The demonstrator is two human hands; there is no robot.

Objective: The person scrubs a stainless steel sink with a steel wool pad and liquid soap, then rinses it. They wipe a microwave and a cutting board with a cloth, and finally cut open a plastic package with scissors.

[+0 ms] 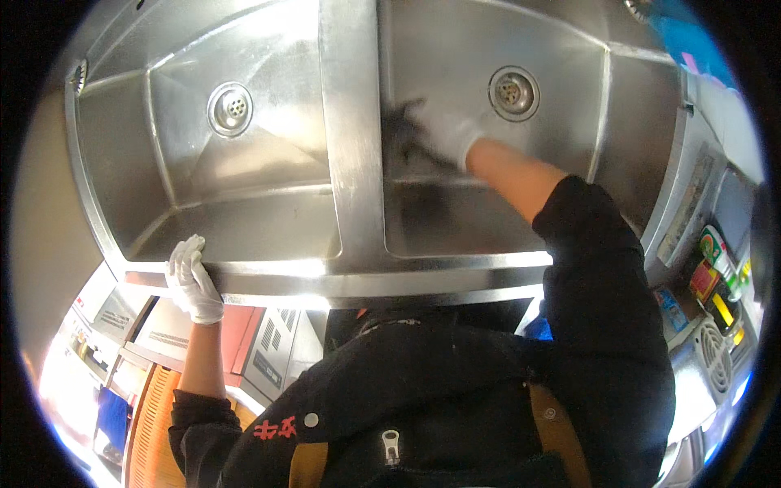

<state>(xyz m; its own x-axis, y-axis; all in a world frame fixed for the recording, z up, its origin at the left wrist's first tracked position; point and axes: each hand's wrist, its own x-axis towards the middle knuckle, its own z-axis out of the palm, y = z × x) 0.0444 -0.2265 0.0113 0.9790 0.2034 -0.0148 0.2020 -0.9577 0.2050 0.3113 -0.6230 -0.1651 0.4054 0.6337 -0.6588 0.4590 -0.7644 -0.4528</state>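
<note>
A stainless steel double sink lies before me, its metal divider (354,140) between two basins. My left hand (192,280), in a thin white glove, rests on the front rim (268,268) of the left basin, holding nothing that I can see. Inside the right basin is my right hand (442,131), also white-gloved and blurred, left of the round drain strainer (511,93). Dark blurred shapes beside its fingers may be a shadow or reflection; whether it holds anything is unclear. The left basin has its own drain strainer (230,108).
Several bottles and packages, one a white and green bottle (719,253), stand at the right. A metal appliance with a round vent (714,354) sits below them. At lower left are boxy appliances (268,354) and an orange ribbed item (152,427). Blue material (695,43) lies at upper right.
</note>
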